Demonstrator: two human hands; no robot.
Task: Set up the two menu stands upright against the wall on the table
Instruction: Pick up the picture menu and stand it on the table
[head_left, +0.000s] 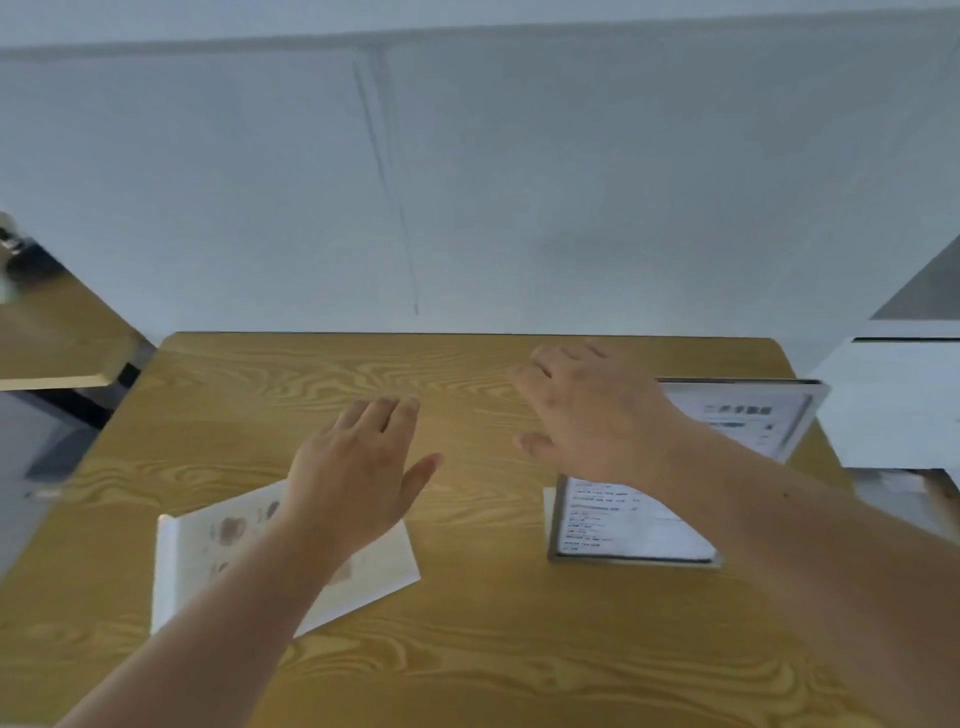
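Note:
Two menu stands lie flat on the wooden table (467, 649). The left menu stand (374, 571) is a white card with food pictures, angled, partly under my left forearm. The right menu stand (623, 530) has a dark frame and printed text lines; my right forearm crosses over it. My left hand (358, 478) hovers palm down above the table, fingers apart, holding nothing. My right hand (592, 415) is stretched toward the wall (519, 208), fingers spread, empty. The picture is blurred by motion.
A third framed sign (753, 415) rests near the table's right edge behind my right arm. A second wooden table (52, 338) stands at the left. White furniture (893, 395) sits at the right. The pale wall rises directly behind the table's far edge.

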